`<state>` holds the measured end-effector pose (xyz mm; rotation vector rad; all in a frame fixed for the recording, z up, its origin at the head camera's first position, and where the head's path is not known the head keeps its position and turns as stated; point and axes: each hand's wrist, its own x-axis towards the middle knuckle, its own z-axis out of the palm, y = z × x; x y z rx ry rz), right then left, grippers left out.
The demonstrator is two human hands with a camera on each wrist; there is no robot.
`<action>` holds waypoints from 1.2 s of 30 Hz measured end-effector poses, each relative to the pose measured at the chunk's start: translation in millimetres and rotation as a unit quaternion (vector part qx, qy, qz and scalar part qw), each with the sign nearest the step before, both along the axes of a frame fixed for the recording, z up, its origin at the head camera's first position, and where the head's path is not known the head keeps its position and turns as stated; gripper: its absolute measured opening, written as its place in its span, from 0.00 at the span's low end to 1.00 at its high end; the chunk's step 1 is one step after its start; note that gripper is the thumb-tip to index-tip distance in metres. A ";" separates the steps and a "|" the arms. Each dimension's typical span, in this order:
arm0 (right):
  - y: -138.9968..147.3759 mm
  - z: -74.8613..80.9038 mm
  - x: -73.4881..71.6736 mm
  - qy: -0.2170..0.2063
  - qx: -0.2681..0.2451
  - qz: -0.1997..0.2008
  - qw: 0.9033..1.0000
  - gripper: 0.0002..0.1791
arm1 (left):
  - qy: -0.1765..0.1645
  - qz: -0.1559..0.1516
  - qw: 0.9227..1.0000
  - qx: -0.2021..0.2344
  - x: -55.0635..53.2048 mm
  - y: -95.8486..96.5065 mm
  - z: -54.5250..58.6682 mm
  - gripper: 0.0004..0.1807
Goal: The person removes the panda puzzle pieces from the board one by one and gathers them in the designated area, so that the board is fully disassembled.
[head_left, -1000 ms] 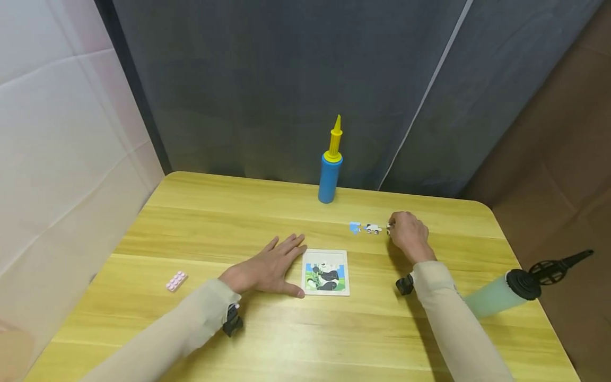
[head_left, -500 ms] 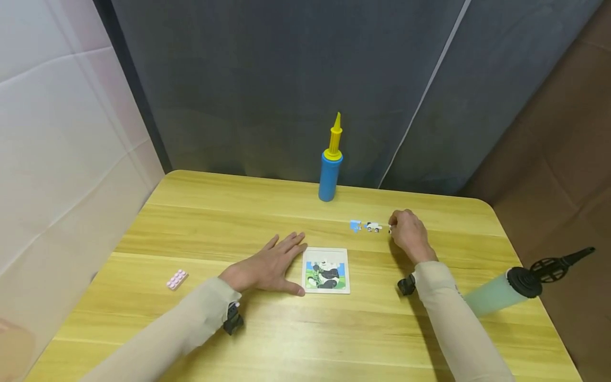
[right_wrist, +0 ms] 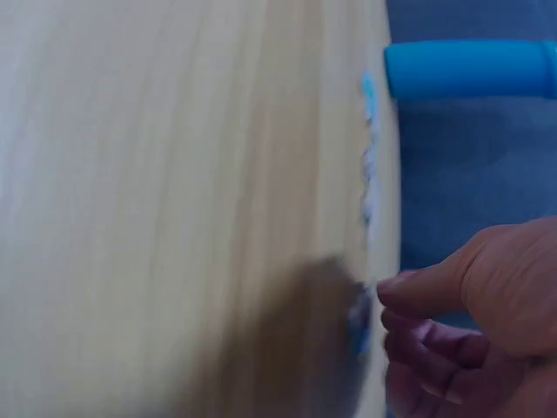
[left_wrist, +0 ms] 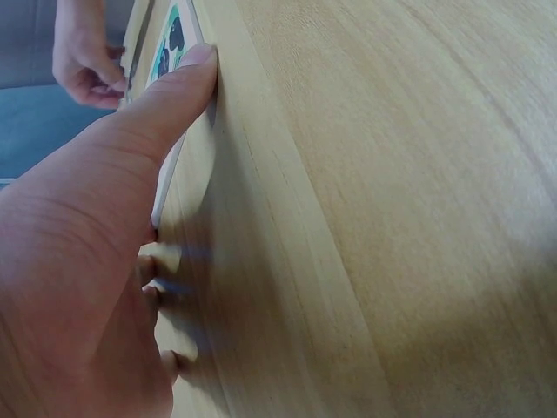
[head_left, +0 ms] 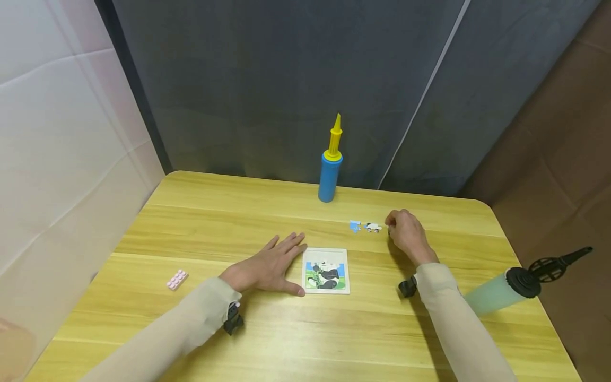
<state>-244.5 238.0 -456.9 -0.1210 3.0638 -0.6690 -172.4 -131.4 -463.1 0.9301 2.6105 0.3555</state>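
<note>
My left hand (head_left: 267, 268) lies spread flat on the table, with its thumb and fingertips at the left edge of a square panda puzzle board (head_left: 347, 273). The left wrist view shows the thumb (left_wrist: 178, 91) extended along the board's edge. At the table's back right, my right hand (head_left: 408, 236) is close over a small puzzle piece (right_wrist: 359, 318). Its fingers are bent loosely, and the thumb tip (right_wrist: 396, 286) sits just above the piece in the blurred right wrist view. Left of that hand lie a blue puzzle piece (head_left: 355, 226) and a black-and-white puzzle piece (head_left: 373, 227).
A blue and yellow balloon pump (head_left: 328, 180) stands at the back edge. The pale green bottle (head_left: 496, 294) with a black top is beside my right forearm. A pink toy brick (head_left: 177, 279) lies to the left of my left arm.
My right hand stays over the same spot, its fingertips shifted slightly left, and less of the small piece shows in the head view. The left hand and the board have not moved.
</note>
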 end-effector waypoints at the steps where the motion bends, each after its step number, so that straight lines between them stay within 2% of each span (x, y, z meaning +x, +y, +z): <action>1: -1.9 2.3 1.7 0.006 -0.002 -0.001 1.000 0.12 | -0.001 0.000 1.000 0.000 0.3 0.0 0.0 0.65; 7: -23.3 28.2 15.7 0.022 -0.033 0.022 0.999 0.14 | 0.000 0.001 1.000 -0.001 0.9 -0.9 -0.1 0.65; 13: -50.9 44.4 30.4 0.001 -0.027 0.061 0.998 0.11 | 0.001 -0.003 1.000 0.000 -0.3 -0.5 1.7 0.65; 19: -74.7 46.4 43.2 -0.012 -0.007 0.094 0.996 0.10 | -0.004 -0.003 1.000 0.005 -0.7 0.8 3.3 0.64; 26: -96.5 46.6 55.1 -0.007 0.019 0.132 0.991 0.09 | -0.005 0.000 1.000 0.001 -1.0 1.4 3.3 0.64; 36: -117.4 37.4 70.5 -0.055 0.016 0.156 0.986 0.09 | -0.008 0.005 1.000 -0.001 -0.9 2.0 4.3 0.64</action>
